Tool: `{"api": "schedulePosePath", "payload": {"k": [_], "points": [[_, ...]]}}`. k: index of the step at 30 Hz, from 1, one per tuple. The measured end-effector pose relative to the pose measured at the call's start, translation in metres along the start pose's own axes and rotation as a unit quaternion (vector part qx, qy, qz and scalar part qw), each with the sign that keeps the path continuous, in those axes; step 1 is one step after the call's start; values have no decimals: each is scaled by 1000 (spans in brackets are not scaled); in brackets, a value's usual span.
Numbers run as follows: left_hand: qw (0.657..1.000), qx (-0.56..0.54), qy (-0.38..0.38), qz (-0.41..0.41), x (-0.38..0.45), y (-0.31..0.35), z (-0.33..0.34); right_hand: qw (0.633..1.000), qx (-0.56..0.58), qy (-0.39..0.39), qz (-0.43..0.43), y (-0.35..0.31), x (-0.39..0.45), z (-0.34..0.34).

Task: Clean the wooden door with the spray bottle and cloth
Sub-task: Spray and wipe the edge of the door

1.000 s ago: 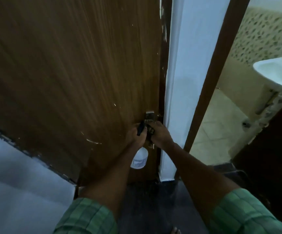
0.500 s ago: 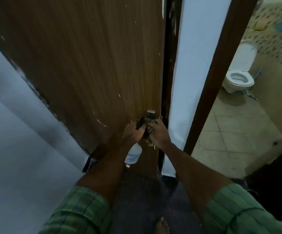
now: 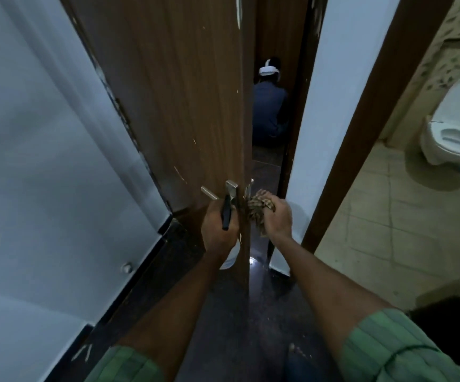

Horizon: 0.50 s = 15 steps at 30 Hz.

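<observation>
In the head view the wooden door (image 3: 173,111) stands ajar; the left hand (image 3: 219,230) curls round the spray bottle (image 3: 226,216) at the handle (image 3: 231,190), and the right hand (image 3: 277,216) bunches the cloth (image 3: 259,209) against the door's edge. Wiping the latch edge seems in hand; next, I judge, steadying the door while rubbing along that edge

Both forearms reached forward toward the door edge (image 3: 244,150), green sleeves pushed up. The left hand (image 3: 219,230) was curled round the spray bottle (image 3: 226,216) left of that edge; the right hand (image 3: 275,219) gripped the cloth (image 3: 256,209) right of it.
</observation>
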<state>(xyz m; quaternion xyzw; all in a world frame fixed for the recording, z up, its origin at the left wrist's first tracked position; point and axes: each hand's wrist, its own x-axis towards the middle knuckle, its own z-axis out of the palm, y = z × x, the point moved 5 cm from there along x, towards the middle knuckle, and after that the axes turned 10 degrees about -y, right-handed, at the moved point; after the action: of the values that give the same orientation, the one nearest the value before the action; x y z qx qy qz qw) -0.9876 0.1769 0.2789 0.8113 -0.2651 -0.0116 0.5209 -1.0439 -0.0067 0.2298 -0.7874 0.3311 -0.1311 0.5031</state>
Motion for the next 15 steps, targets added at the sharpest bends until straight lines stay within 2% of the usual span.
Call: {"api": "schedulePosePath", "payload": {"k": [7, 9, 12, 15], "points": [[999, -28, 44, 6, -27, 3, 4, 981, -47, -154, -106, -48, 12, 32], [997, 4, 76, 11, -28, 9, 9, 967, -47, -196, -156, -55, 17, 41], [992, 27, 124, -23, -33, 12, 8, 937, -39, -278, -210, -55, 17, 59], [977, 40, 197, -71, -50, 9, 0, 907, -31, -354, -226, -57, 5, 75]]}}
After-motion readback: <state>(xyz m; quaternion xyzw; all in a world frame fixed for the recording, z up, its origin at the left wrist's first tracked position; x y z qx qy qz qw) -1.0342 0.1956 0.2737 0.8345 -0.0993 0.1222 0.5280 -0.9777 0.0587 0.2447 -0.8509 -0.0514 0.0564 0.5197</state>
